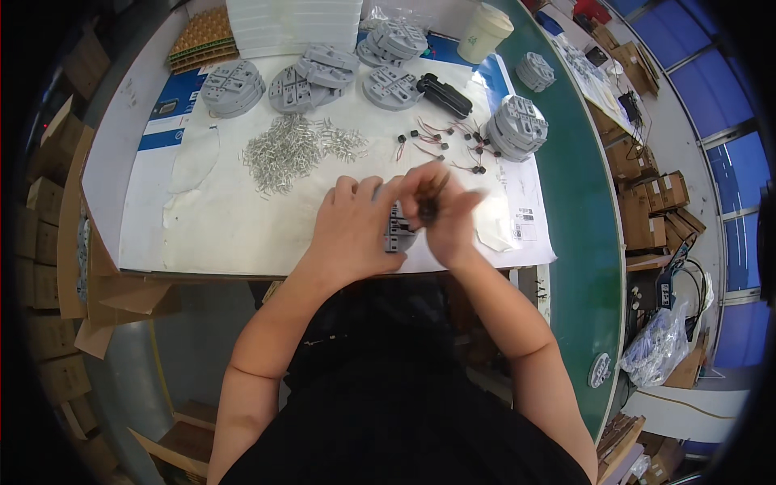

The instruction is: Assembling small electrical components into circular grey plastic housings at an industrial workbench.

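My left hand is closed around a grey round slotted plate near the table's front edge, largely covering it. My right hand is over the plate's right side, smeared by motion. A dark object shows between its curled fingers, too blurred to name. Beyond my left hand lies a heap of small silvery metal pieces. Several small black parts with thin red wires are scattered beyond my right hand.
Stacks of similar grey plates line the back and another stack stands at the right. A black handheld tool lies near a lidded pale cup. Egg-carton trays sit back left; cardboard boxes crowd the left.
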A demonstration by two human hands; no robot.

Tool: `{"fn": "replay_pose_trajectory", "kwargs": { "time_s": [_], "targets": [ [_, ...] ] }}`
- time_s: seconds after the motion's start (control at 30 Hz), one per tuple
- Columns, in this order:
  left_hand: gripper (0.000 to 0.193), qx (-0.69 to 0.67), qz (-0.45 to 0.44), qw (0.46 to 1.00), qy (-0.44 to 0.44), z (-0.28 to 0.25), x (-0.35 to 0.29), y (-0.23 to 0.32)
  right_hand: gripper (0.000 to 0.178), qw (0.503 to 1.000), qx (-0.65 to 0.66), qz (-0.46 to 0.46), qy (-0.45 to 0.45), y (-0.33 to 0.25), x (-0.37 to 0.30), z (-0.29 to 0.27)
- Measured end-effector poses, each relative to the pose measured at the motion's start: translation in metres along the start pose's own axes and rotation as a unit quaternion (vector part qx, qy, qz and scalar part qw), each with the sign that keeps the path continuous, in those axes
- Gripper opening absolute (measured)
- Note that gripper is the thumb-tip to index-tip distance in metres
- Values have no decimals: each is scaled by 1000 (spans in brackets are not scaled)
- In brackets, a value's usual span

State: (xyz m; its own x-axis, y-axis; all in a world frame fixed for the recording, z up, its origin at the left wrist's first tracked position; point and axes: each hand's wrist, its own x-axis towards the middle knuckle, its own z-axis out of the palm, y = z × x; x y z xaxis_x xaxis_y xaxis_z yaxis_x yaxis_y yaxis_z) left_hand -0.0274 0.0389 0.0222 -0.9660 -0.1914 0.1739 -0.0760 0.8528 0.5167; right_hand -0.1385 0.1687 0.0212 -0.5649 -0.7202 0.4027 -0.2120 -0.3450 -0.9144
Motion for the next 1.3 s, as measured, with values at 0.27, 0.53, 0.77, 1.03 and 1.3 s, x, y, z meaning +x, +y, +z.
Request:
{"fn": "replay_pose_trajectory", "kwargs": {
  "time_s": [0.27, 0.53, 0.77, 1.03, 1.3],
  "targets": [
    [92, -186, 61, 967, 160, 18, -7, -20, 39, 944, -292, 150, -42, -64, 11, -58],
    [111, -257, 3, 964, 63, 6, -12, -23, 29, 843, -497, 114, -169, -36, 2, -53],
    [114, -191, -23, 981, -22, 11, 7, -17, 29, 777, -578, 161, -190, -41, -2, -51],
    [110, -241, -48, 969, 14, 26, -2, -14, 36, 768, -584, 144, -218, -35, -9, -48],
    [110, -227, -44, 973, 17, 27, -3, -15, 33, 782, -574, 133, -202, -29, -11, -46]
  ]
}}
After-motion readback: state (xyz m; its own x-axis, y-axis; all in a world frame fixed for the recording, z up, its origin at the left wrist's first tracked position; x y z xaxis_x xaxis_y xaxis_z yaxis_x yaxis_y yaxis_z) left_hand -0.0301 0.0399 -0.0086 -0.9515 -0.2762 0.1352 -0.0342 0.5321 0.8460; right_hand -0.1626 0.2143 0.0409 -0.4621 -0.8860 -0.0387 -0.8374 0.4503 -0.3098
